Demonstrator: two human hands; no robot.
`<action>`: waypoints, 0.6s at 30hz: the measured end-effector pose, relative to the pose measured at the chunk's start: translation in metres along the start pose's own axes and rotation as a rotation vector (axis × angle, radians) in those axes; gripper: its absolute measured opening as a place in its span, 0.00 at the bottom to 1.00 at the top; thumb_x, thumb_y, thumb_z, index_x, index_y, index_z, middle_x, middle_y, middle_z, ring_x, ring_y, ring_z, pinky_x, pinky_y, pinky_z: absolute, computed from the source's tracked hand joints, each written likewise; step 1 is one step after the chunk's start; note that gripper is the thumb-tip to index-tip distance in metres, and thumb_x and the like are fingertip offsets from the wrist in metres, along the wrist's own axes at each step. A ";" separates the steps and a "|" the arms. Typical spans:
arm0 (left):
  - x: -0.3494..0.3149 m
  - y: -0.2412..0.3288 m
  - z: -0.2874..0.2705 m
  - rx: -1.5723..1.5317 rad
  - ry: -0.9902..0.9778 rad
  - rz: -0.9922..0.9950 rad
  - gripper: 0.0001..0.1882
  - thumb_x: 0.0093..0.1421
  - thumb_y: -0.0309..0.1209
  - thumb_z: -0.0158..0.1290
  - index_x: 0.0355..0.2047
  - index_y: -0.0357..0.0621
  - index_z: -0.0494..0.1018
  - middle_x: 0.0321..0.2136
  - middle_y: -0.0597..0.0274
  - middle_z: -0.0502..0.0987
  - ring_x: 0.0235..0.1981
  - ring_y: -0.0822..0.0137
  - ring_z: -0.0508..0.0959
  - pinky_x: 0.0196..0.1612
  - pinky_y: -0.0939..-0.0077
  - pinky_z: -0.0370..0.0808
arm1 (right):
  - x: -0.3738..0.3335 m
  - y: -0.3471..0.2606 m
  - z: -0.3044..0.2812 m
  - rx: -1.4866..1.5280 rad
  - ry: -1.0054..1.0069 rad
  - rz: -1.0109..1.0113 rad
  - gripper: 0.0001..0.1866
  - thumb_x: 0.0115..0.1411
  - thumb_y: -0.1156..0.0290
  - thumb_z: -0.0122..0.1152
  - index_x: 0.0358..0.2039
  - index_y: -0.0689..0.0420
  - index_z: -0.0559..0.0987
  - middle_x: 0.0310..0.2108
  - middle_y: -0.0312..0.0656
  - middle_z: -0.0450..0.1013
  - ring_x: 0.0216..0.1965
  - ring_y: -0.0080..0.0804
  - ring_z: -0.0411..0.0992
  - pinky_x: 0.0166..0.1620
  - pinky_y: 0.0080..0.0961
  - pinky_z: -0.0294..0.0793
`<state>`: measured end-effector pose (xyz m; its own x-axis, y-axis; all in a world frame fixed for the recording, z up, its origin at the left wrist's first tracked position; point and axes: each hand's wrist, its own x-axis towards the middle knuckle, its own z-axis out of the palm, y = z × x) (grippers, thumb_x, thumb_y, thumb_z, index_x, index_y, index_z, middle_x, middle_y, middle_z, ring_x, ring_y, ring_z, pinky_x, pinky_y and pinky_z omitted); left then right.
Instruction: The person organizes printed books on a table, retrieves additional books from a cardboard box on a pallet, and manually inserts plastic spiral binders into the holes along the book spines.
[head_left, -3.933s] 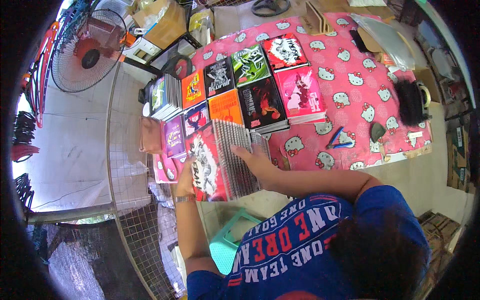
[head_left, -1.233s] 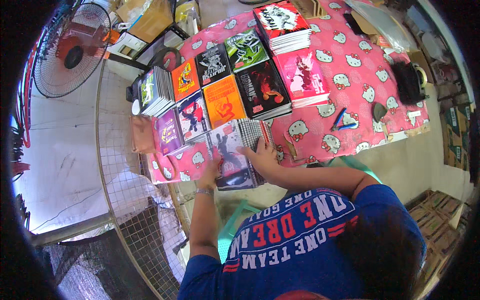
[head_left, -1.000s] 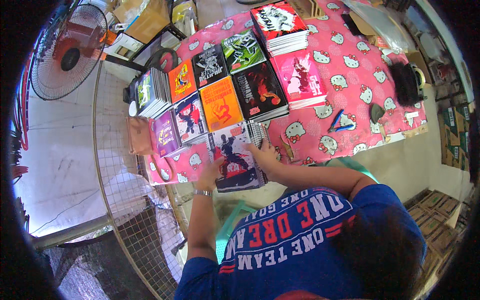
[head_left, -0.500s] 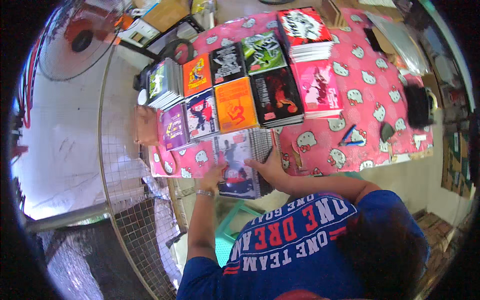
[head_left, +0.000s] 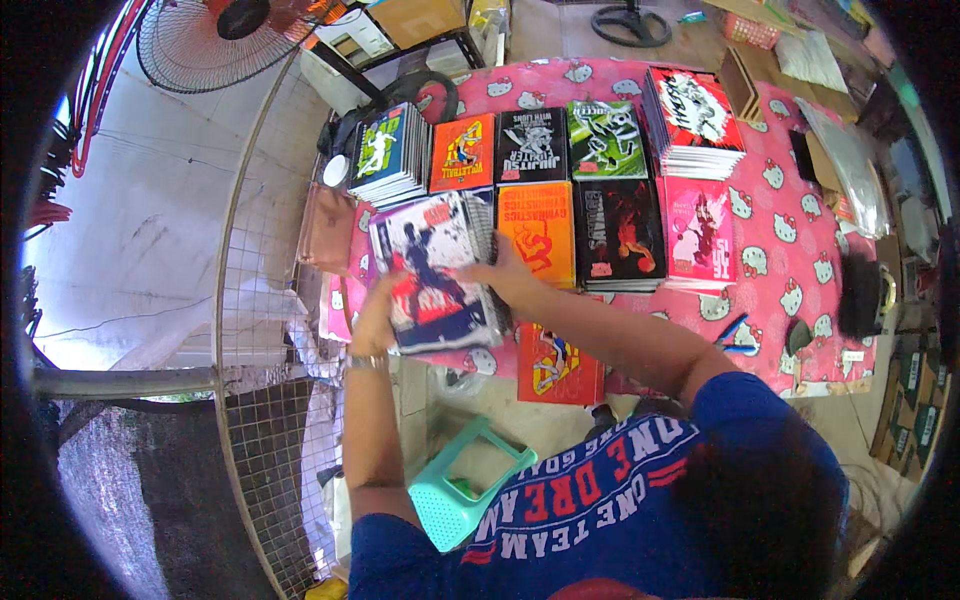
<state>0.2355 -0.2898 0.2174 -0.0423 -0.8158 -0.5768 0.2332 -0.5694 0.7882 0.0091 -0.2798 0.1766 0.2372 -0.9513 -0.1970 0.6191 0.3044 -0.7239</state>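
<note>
A stack of spiral notebooks (head_left: 435, 265) with white, navy and red covers is held between my two hands over the left front of the table. My left hand (head_left: 378, 312) grips its left side, thumb on the cover. From the right, my right hand (head_left: 508, 278) clasps the coil-bound side, its thumb also on top. Beneath the stack, the books at the left front are mostly hidden. An orange notebook (head_left: 560, 372) lies at the table's front edge, partly under my right forearm. Just beyond my right hand is a pile with an orange gymnastics cover (head_left: 537, 225).
More notebook piles stand in rows, among them a black one (head_left: 617, 235), a pink one (head_left: 698, 235) and a tall red-and-white one (head_left: 697, 110). Blue-handled pliers (head_left: 737, 335) lie on the pink tablecloth (head_left: 765, 225). A teal stool (head_left: 450, 505) stands below; a fan (head_left: 235, 25) is at upper left.
The held stack has moved left and away from me, from the front edge to over the left-front piles. The orange notebook at the front edge has come into view. The whole view has shifted.
</note>
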 end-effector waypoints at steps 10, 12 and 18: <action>0.138 0.023 -0.026 0.229 -0.001 -0.095 0.16 0.51 0.39 0.56 0.36 0.43 0.76 0.31 0.61 0.80 0.29 0.66 0.79 0.36 0.73 0.78 | 0.116 0.031 -0.026 0.104 0.138 0.225 0.54 0.39 0.64 0.73 0.60 0.63 0.49 0.49 0.56 0.66 0.43 0.47 0.73 0.40 0.46 0.77; 0.148 0.019 -0.026 0.293 0.063 -0.100 0.15 0.50 0.41 0.57 0.34 0.44 0.77 0.29 0.64 0.79 0.28 0.69 0.78 0.35 0.76 0.76 | 0.124 0.043 -0.032 0.134 0.195 0.213 0.58 0.36 0.60 0.74 0.61 0.63 0.47 0.51 0.57 0.63 0.46 0.47 0.71 0.43 0.47 0.76; 0.158 0.026 -0.032 0.360 0.029 -0.079 0.13 0.50 0.40 0.57 0.31 0.46 0.77 0.27 0.66 0.79 0.26 0.69 0.77 0.33 0.76 0.75 | 0.127 0.066 -0.040 0.084 0.174 0.095 0.58 0.36 0.60 0.75 0.61 0.63 0.48 0.53 0.51 0.63 0.52 0.43 0.66 0.50 0.41 0.70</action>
<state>0.2664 -0.4305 0.1400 -0.0174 -0.7674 -0.6410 -0.1267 -0.6342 0.7627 0.0506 -0.3825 0.0770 0.1693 -0.9099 -0.3786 0.6617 0.3897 -0.6406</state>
